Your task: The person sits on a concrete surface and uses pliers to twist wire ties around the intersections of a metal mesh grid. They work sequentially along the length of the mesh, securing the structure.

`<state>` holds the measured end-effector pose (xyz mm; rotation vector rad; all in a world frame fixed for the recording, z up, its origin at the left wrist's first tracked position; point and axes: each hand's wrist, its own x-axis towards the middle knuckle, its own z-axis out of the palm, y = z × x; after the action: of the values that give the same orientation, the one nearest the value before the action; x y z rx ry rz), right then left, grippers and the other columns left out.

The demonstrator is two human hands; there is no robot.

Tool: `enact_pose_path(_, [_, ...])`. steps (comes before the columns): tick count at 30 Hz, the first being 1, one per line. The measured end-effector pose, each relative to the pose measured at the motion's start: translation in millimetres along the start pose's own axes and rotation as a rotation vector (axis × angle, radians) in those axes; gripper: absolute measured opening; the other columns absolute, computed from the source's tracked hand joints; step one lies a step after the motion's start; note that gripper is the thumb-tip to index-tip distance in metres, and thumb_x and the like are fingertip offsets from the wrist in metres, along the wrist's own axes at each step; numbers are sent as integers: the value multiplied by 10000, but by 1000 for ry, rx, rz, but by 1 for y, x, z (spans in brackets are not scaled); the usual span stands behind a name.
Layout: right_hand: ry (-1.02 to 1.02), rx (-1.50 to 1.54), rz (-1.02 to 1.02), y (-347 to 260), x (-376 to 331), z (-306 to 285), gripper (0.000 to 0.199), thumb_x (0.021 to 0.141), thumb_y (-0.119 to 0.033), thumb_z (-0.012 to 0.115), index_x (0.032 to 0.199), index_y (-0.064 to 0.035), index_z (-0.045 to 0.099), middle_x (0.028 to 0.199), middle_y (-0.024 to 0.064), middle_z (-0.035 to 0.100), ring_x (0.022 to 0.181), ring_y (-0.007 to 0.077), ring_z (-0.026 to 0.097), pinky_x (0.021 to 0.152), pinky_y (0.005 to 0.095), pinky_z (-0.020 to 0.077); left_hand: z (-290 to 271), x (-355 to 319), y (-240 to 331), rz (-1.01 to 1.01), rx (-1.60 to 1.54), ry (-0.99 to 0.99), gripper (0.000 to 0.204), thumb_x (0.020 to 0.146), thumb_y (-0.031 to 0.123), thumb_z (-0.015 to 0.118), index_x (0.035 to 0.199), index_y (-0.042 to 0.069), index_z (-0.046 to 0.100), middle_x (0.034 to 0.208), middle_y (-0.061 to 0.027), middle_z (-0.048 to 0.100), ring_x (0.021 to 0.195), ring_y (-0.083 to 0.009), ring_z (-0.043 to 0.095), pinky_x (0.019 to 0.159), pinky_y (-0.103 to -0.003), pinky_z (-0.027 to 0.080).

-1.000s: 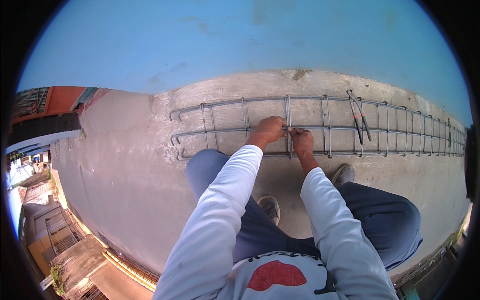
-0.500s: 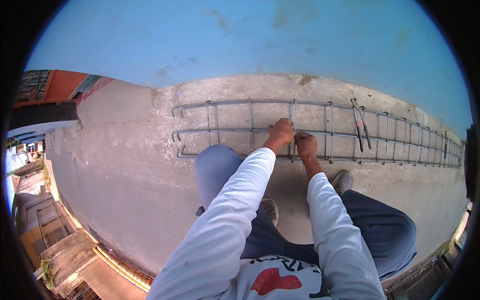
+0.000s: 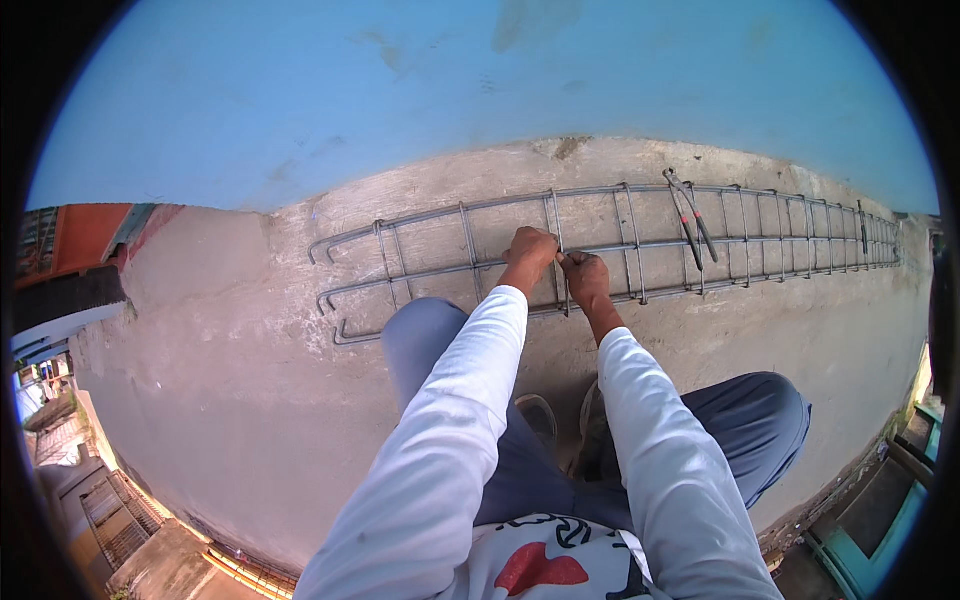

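Both of my hands sit a bit more to the middle now than they did a moment ago, and the long cage has slid up and to the right in my view. I squat on a rough grey concrete slab point(image 3: 230, 400), and the steel bar cage point(image 3: 440, 245) lies flat on it, running from nine o'clock to three o'clock in front of my knees. My left hand point(image 3: 530, 250) is curled shut over a long bar right where a cross loop meets it. My right hand point(image 3: 585, 275) sits just at three o'clock of it, pinching at the same spot; what the fingers pinch is too small to see. The cage is made of thin round grey rods with square loops around them and hooked ends at the left. I think it is heavy, hard and stiff, a bit bumpy and rusty, so it will not slip much. A good place to grab is where the bars cross. A pair of pincers with dark handles point(image 3: 690, 215) rests on the cage at two o'clock. Behind it stands a smooth blue wall point(image 3: 480, 90).
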<state>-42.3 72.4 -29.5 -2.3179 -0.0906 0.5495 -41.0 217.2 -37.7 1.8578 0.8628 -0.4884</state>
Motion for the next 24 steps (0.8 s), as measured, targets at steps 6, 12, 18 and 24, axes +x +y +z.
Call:
enact_pose_path(6, [-29,5,-40,12,1,-2,460,924,-409,700,695,-18,619,586,129,525,553,239,405,582,404,429,0,6,-2,-39,-177,-150,213,853,172,709,1022,55,763,1013,-134,752,982,-270,700,833,-424,532])
enact_pose_path(12, [-68,0,-45,11,3,-1,443,925,-399,702,728,-6,641,592,103,544,570,207,423,593,386,432,-5,-13,-3,9,-295,28,175,839,111,756,1004,52,765,1017,-118,754,930,-256,702,832,-402,527])
enact_pose_path(18, [-153,2,35,13,8,-10,352,917,-361,699,827,-21,690,722,142,627,691,245,529,670,390,467,14,-56,-1,266,-213,275,107,847,81,724,948,60,753,958,-136,739,962,-312,668,916,-393,485])
enact_pose_path(24, [-263,70,-9,25,14,-15,284,889,-325,692,992,-69,760,909,213,722,879,366,702,799,422,532,37,-77,-2,613,0,549,105,817,22,683,910,36,731,933,-150,683,962,-350,598,882,-434,478])
